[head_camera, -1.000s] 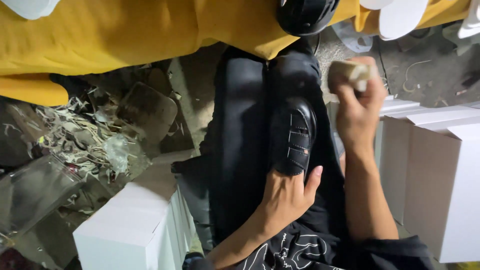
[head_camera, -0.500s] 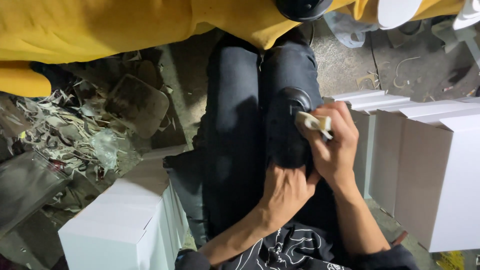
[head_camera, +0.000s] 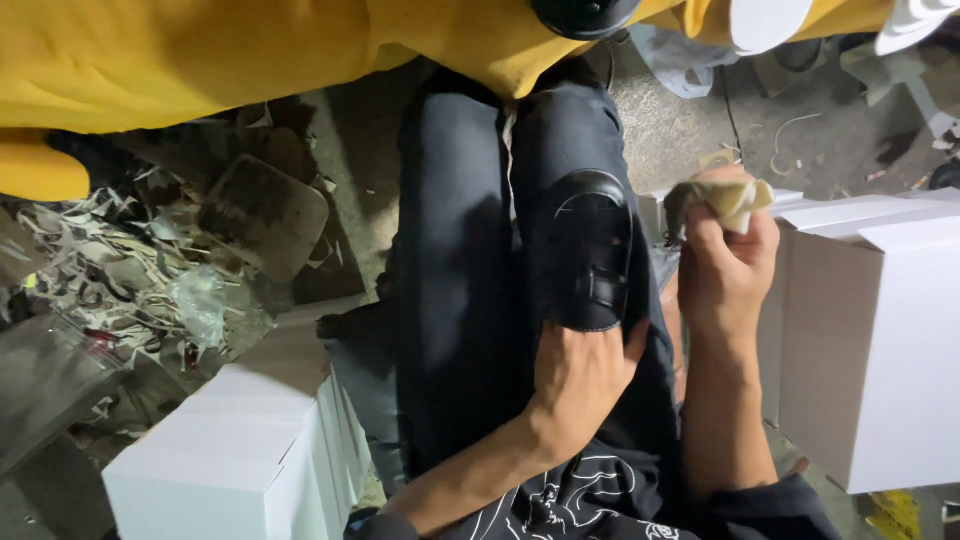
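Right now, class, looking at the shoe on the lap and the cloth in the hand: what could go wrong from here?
1. The black shoe lies on the thigh, steadied only at its heel by the left hand; it might slide off.
2. The right hand pinches a crumpled cloth beside the white box; any polish on it could smear the box.
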